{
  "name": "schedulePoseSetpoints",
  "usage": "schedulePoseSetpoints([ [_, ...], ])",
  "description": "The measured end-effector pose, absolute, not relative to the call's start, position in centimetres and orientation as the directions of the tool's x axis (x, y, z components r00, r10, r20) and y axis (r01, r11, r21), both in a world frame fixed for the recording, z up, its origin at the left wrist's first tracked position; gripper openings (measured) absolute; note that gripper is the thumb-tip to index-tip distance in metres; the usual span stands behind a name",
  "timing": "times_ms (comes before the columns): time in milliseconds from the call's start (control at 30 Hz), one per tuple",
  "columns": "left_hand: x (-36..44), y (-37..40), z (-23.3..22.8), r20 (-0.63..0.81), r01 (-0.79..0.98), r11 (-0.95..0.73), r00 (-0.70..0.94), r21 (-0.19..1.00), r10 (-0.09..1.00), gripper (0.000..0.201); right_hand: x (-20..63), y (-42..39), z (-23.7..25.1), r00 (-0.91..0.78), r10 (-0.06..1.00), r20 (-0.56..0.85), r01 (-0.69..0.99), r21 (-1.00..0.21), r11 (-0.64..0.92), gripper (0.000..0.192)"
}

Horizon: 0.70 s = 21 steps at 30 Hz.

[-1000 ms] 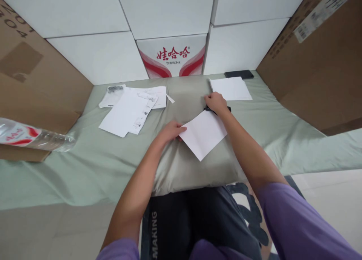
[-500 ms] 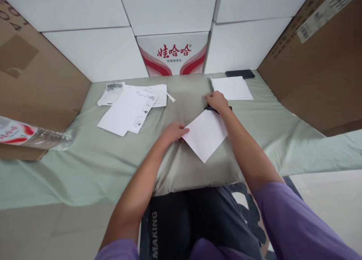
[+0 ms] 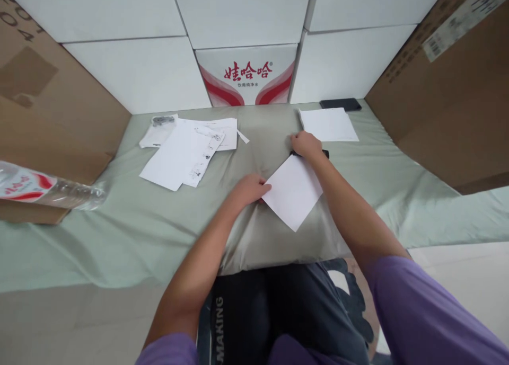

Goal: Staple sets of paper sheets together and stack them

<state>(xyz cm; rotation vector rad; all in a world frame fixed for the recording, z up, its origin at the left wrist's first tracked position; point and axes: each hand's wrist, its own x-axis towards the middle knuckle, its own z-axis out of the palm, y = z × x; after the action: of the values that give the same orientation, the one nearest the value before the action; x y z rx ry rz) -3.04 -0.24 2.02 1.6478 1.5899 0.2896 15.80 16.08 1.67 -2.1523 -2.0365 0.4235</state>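
Wrinkled pale-green cloth [image 3: 159,222], across middle of frame, may let white four-cornered paper sheet [image 3: 293,193], centre, crease if bare left hand [image 3: 250,189], pinching left corner, pulls. Bare right hand [image 3: 307,143] curls at mostly hidden black object [image 3: 326,154]; grip, cannot tell. Around: brown cardboard box [image 3: 449,126], right edge; white paper stack [image 3: 330,124], upper right, perhaps limits right hand.

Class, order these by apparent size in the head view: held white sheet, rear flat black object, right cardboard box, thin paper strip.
1. Right cardboard box
2. Held white sheet
3. Rear flat black object
4. Thin paper strip
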Motion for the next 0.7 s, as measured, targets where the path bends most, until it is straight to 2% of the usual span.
schedulePoseSetpoints([
  [233,-2.6,-0.6,2.0,-0.340,0.841,0.056,0.156,0.538,0.927,0.027,15.0,15.3,2.4,-0.082,0.989,-0.122,0.982,-0.181,0.059,0.050],
  [333,-2.9,-0.5,3.1,-0.230,0.922,0.071,0.020,0.380,0.973,0.030,14.8,15.4,2.8,-0.084,0.985,-0.149,0.986,-0.152,0.061,0.047],
  [400,-2.8,0.5,4.6,-0.133,0.939,0.123,-0.084,0.320,0.988,0.037,14.9,15.4,2.9,-0.088,0.982,-0.165,0.986,-0.155,0.062,0.046],
  [467,-1.8,2.5,6.2,-0.063,0.923,0.131,-0.116,0.361,0.991,0.038,15.1,15.3,3.0,-0.101,0.978,-0.184,0.983,-0.172,0.069,0.047],
  [600,3.5,8.7,8.2,0.067,0.859,-0.038,0.004,0.511,0.998,0.039,15.7,15.3,2.7,-0.154,0.968,-0.199,0.976,-0.182,0.118,0.041],
  [633,5.2,10.3,8.2,0.073,0.847,-0.076,0.043,0.527,0.996,0.040,15.7,15.4,2.6,-0.172,0.969,-0.176,0.973,-0.182,0.140,0.042],
  [700,8.1,13.0,7.5,-0.006,0.837,-0.113,0.138,0.535,0.990,0.038,15.6,15.9,2.3,-0.177,0.973,-0.147,0.968,-0.203,0.145,0.044],
])
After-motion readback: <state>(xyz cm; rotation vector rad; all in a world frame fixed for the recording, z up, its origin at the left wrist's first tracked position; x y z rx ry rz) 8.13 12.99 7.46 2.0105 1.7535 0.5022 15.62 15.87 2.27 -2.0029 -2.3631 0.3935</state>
